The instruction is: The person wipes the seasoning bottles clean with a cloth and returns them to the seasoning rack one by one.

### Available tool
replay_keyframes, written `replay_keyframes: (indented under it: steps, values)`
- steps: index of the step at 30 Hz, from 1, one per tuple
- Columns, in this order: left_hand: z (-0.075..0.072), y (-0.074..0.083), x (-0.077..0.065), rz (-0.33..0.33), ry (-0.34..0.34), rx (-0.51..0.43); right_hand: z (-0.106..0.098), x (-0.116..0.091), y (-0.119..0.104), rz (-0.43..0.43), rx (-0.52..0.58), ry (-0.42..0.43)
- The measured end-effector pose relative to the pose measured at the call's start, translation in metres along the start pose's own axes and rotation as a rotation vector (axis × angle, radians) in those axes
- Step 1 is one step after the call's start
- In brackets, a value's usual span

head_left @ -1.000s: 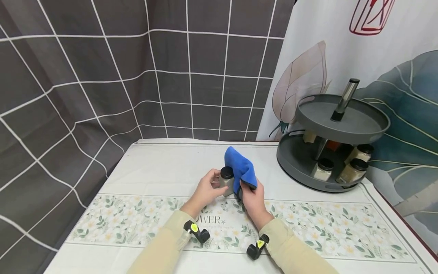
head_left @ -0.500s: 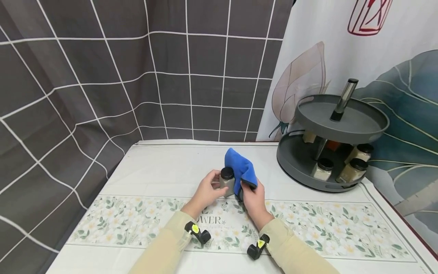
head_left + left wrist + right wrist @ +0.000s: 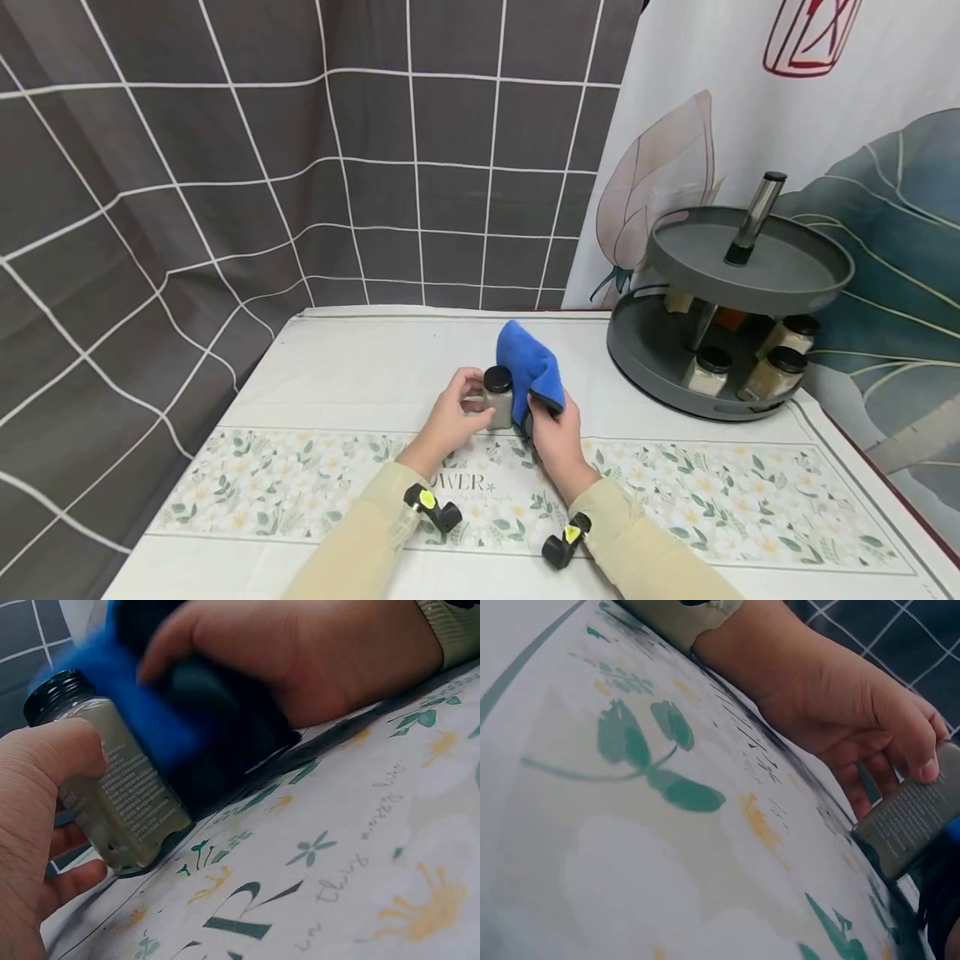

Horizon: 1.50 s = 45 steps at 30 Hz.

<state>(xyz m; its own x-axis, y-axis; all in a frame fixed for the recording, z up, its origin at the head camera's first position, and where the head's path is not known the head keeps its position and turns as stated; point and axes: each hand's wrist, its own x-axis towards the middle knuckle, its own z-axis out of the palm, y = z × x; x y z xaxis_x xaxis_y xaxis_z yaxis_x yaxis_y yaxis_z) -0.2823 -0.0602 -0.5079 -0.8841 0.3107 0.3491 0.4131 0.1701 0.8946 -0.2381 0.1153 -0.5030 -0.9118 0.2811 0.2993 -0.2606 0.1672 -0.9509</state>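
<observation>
Between the thumb and fingers of my left hand (image 3: 452, 417) is a small glass spice jar (image 3: 498, 410) with a black lid and greyish contents. Fine white print covers the side of the jar (image 3: 131, 791) in the left wrist view, where its base is right at the tablecloth and it leans slightly. My right hand (image 3: 557, 433) grips a bunched blue cloth (image 3: 529, 360) with a dark edge, held against the right side of the jar. In the right wrist view, the left hand (image 3: 855, 705) shows its thumb on the jar's printed face; the cloth is mostly out of frame.
A grey two-tier turntable rack (image 3: 652, 367) stands at the back right. Several black-lidded spice jars sit on its lower tier, including a pale one (image 3: 708, 372). The white tablecloth (image 3: 360, 367) has a floral band; a dark checked curtain (image 3: 450, 200) hangs behind.
The cloth has shifted slightly up and to the right beside the jar. The jar stands a little straighter in my left hand; both arms stay almost where they were.
</observation>
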Motion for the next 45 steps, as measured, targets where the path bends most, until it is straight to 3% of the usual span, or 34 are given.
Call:
replay_keyframes:
  steps: [3,12,15,22,29,37,45]
  values:
    - [0.0003,0.0016,-0.0008,0.002,-0.005,-0.012,-0.0003,-0.0001,-0.0004,-0.02,-0.014,-0.001]
    - [0.0008,0.0031,-0.0013,0.062,0.039,0.007,0.0001,0.0022,0.0008,0.034,-0.011,-0.031]
    - [0.0005,0.0042,-0.0018,0.066,0.032,0.038,0.0004,0.0023,0.0017,0.044,-0.028,-0.029]
    - [0.0011,0.0043,-0.0034,0.056,-0.003,0.122,0.0005,0.0003,0.0014,-0.032,-0.088,-0.042]
    - [0.0042,0.007,-0.0042,0.029,-0.014,0.244,0.0003,0.0002,0.0028,-0.038,-0.072,-0.047]
    - [0.004,0.0051,-0.0015,0.023,0.002,0.247,-0.0001,0.0012,0.0001,0.018,-0.044,-0.047]
    - [0.002,0.0036,-0.0021,-0.025,0.004,0.146,-0.0008,0.0011,0.0011,0.041,-0.02,-0.066]
